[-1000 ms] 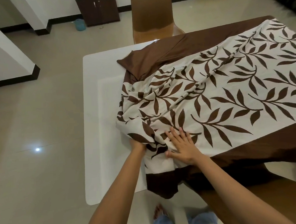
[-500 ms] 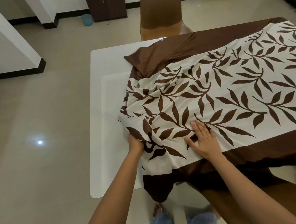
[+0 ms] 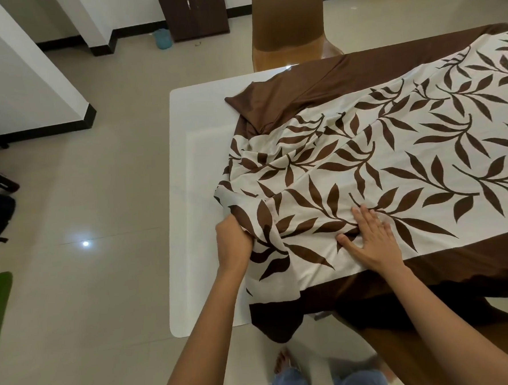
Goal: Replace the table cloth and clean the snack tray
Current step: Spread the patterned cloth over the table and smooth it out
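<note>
brown leaf-print table cloth (image 3: 393,160) bunched nr left edge of table (image 3: 191,166); left hand (image 3: 233,241) clamped on bunch, right hand (image 3: 371,238) flat on it, fingers slightly apart.

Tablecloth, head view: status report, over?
Left hand grips the bunched tablecloth edge; right hand flat on it, fingers straight. Cloth rumpled at the left end, white table showing there. Far side: chair, apart from both hands.

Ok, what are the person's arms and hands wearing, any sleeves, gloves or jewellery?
Both forearms are bare, no sleeves in view. The left hand and right hand are ungloved. No watch or bracelet on either wrist; no ring shows on the right hand.
</note>
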### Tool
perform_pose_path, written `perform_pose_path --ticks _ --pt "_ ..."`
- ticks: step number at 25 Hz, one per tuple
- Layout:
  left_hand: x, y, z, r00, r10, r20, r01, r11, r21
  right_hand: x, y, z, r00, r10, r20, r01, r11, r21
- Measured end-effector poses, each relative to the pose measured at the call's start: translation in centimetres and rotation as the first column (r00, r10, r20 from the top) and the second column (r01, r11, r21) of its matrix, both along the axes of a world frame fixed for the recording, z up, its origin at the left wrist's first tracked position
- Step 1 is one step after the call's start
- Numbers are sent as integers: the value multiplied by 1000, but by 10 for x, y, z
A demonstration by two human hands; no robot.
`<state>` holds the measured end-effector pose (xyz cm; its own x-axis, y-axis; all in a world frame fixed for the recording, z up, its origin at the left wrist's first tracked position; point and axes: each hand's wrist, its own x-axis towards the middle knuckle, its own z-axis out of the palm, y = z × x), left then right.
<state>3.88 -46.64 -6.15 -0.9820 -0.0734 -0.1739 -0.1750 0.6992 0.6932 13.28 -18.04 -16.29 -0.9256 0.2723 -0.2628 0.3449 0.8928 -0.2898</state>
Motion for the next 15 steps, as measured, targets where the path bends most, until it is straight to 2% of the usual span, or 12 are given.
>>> perform_pose_path --ticks 2,4,7,9,11,13,14,15 --pt "0 -17 13 987 63 -144 -72 996 -58 1 10 -1 998 -52 41 50 998 41" --pt "-9 -52 25 937 193 -292 -220 974 -63 6 26 -1 992 -106 74 99 991 89" --pt "-31 -124 28 885 279 -372 -357 921 -157 13 46 2 987 -110 116 98 990 100" --pt "-36 -160 21 876 333 -348 -422 879 -220 11 44 7 981 -150 123 139 986 94" --pt "-33 -178 10 891 341 -300 -407 893 -191 2 20 12 974 -227 -3 226 970 94" --pt "-24 -180 -4 939 306 -159 -313 949 -26 -8 -23 18 964 -195 -181 206 978 43" --pt "-19 -177 -8 956 290 -50 -282 951 126 -13 -50 21 964 -133 -228 134 991 -7" --pt "-15 -171 -11 961 264 78 -276 913 300 -15 -77 23 970 -51 -239 38 998 -59"
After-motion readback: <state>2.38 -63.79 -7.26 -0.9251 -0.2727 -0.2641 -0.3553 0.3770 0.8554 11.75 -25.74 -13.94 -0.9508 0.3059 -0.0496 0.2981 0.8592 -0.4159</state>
